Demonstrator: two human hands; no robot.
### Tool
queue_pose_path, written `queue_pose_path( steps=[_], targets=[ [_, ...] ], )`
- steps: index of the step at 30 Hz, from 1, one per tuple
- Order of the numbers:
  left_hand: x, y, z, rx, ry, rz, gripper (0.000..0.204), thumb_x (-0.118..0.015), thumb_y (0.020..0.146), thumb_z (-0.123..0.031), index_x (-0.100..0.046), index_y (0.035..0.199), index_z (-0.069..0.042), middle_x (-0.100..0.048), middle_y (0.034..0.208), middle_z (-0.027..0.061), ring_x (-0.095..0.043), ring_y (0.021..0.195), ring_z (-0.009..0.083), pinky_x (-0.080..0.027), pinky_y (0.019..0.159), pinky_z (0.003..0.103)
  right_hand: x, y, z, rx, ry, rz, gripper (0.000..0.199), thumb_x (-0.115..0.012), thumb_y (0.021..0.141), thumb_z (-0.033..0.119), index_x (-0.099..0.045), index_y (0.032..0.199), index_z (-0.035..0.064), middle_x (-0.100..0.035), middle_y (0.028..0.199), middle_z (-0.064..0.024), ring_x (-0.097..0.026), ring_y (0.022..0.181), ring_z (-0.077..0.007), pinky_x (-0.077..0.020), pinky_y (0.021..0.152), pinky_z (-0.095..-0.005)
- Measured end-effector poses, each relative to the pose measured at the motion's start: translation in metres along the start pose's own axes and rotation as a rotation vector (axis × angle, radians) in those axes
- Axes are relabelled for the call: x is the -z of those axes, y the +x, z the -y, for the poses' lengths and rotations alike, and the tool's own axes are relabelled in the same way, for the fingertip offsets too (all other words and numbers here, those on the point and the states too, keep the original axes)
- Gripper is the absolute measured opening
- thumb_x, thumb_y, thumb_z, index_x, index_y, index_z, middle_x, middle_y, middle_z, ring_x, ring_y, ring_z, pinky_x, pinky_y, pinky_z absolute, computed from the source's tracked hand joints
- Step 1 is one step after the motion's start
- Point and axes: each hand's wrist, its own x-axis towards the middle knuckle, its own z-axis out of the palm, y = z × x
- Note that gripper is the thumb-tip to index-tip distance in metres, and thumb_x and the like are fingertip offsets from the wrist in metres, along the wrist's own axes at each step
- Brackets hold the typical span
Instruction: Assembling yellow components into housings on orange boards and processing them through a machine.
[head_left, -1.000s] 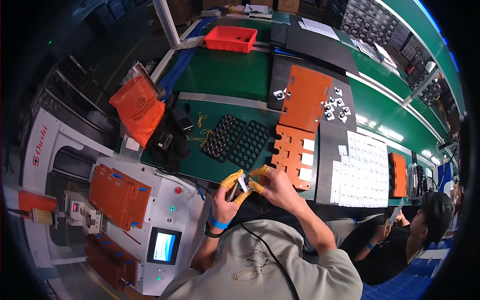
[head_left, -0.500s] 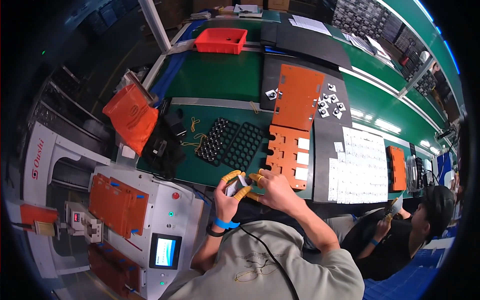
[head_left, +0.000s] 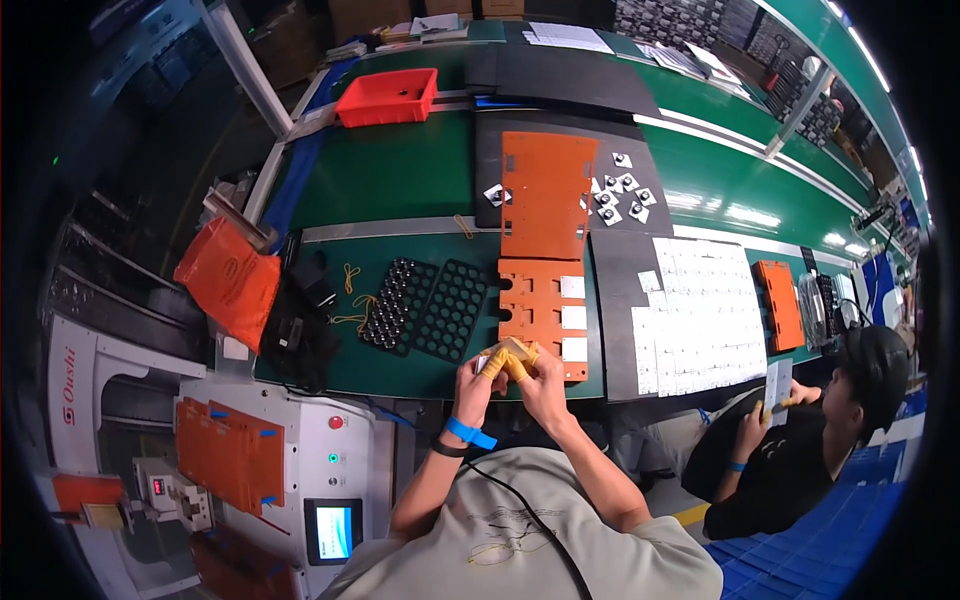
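Note:
My left hand (head_left: 476,388) and my right hand (head_left: 541,385) meet at the table's front edge, yellow covers on their fingertips. Both are closed, thumbs and fingertips pressed together. A small white card (head_left: 482,364) shows at the left fingers; what the right fingertips pinch is mostly hidden. Just beyond them lies an orange slotted fixture (head_left: 538,318), with white cards (head_left: 573,318) along its right side. Its orange perforated plate (head_left: 546,195) extends away behind it. To the left sit a black tray of small round dark parts (head_left: 394,308) and a black tray with open holes (head_left: 453,312).
White cards with black parts (head_left: 620,190) lie on a black mat. Printed sheets (head_left: 700,315) are at right, a red bin (head_left: 388,98) far left. A white machine with a screen (head_left: 333,532) stands at lower left. A co-worker (head_left: 775,460) sits at right holding a card.
My hands have come together, the right closing in on the left, and now sit by the fixture's near edge. The view has shifted. The co-worker's white card is now held up higher.

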Motion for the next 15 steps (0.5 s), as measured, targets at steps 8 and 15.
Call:
queue_pose_path(
  steps=[8, 15],
  targets=[
    [0.006, 0.077, -0.007, -0.342, 0.647, -0.206, 0.031, -0.072, 0.091, -0.028, -0.067, 0.087, 0.002, -0.062, 0.067, 0.0048, -0.055, 0.050, 0.0095, -0.040, 0.043, 0.028, 0.034, 0.008, -0.016, -0.064, -0.166, -0.164, 0.038, -0.066, 0.092, 0.006, -0.061, 0.128, -0.0038, -0.042, 0.076, 0.0016, -0.037, 0.065, -0.0089, -0.0362, 0.058, -0.0258],
    [0.012, 0.159, -0.029, -0.243, 1.076, -0.223, 0.031, -0.075, 0.087, -0.026, -0.072, 0.095, 0.004, -0.070, 0.084, 0.0234, -0.070, 0.081, 0.0350, -0.051, 0.066, 0.039, 0.086, -0.012, -0.027, -0.160, 0.061, -0.349, 0.041, -0.065, 0.093, 0.004, -0.059, 0.133, -0.0031, -0.039, 0.075, 0.0044, -0.036, 0.065, -0.0060, -0.0348, 0.057, -0.0234]
  ],
)
